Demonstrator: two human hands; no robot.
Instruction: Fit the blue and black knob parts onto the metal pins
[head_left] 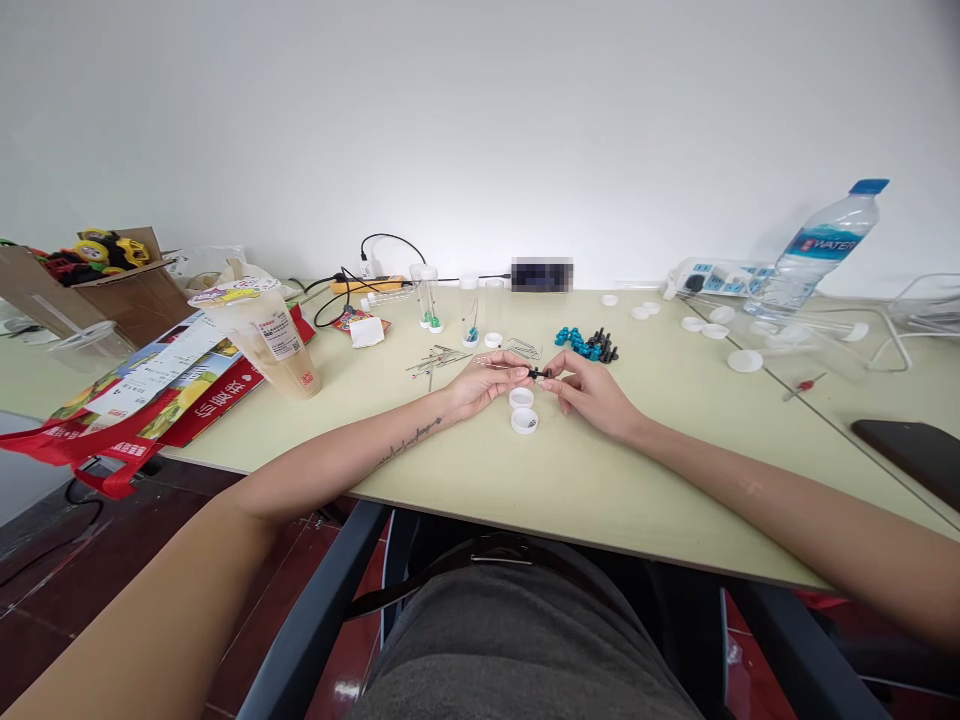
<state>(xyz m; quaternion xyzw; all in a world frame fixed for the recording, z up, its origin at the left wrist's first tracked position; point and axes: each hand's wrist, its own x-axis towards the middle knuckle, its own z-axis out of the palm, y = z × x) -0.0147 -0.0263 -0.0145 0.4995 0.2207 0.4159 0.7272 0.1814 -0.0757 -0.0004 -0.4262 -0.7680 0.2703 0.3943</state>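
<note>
My left hand point(484, 387) and my right hand point(596, 397) meet over the table, each with fingertips pinched on a small black part point(538, 374). Thin metal rods point(491, 364) stick out along the left hand's fingers. Just below the hands are two white round caps point(521, 398), the nearer one with tiny dark bits inside. Beyond my right hand lies a pile of small blue pieces point(574, 343) beside similar black pieces point(606, 347). Several thin metal pins point(439, 358) are scattered left of my left hand.
Clear tubes point(427, 300) on white caps stand behind the hands. To the left are a drink cup point(274, 345), a red bag point(217, 400) and a cardboard box point(139, 300). A water bottle point(817, 250), loose white lids point(745, 360) and a dark phone point(911, 460) are at right.
</note>
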